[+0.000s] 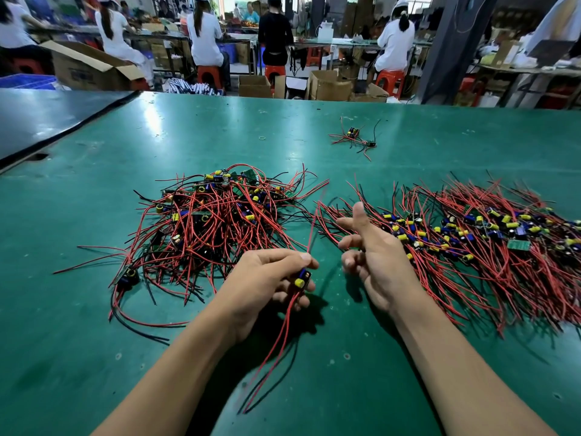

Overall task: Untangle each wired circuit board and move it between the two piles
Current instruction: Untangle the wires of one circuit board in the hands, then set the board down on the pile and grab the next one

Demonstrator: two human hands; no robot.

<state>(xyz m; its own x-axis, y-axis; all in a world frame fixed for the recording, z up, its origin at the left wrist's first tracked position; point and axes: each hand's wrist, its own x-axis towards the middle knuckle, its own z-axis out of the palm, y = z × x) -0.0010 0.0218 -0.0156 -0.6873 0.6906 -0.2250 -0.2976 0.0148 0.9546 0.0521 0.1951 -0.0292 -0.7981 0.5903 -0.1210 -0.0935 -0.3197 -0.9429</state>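
The left hand (267, 278) curls its thumb and fingers round one small circuit board with a blue and a yellow cylindrical capacitor (301, 278), holding it just right of and nearer than the tangled heap of red- and black-wired boards (213, 221), probably so that its leads hang free instead of catching again. Its thin red and black trailing wires (273, 350) droop toward the person, while a single red lead (312, 228) rises from the grip along the heap's right edge. The board appears already free of the heap, though that upper lead may still brush it. The right hand (374, 259), further right of the heap, is empty: thumb up, fingers loosely spread, seemingly ready to take or straighten the wires. Beyond it, well to the right of the heap, lies the combed-out spread of boards with their red wires fanned outward (471, 243), likely the sorted side, laid flat to stay separate. By count: one board in hand, two piles whose boards are too many to number, one stray knot of wired boards (353, 138) far behind the heap that seems to hold two, and one small green ring (262, 138) beside it, all on the green table mat (94, 341).
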